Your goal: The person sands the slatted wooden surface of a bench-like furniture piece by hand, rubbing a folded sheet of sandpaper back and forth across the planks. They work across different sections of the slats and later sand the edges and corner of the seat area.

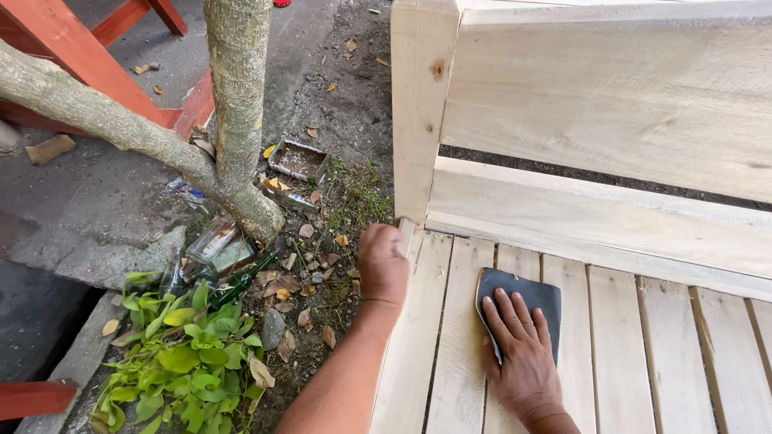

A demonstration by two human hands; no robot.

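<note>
A pale unfinished wooden bench [611, 201] fills the right side, with a slatted seat and a plank backrest. My right hand [519, 350] lies flat, fingers spread, pressing a dark sheet of sandpaper [527, 291] against the seat slats near the back. My left hand [383, 261] is closed over the left end edge of the seat, close to the upright corner post [416, 112].
Left of the bench stands a forked tree trunk [237, 104] in bare dirt. Glass bottles [221, 249], a small metal tin [297, 161], dry leaves and a green leafy plant [181, 354] lie around its base. Red wooden framing [96, 56] sits at the upper left.
</note>
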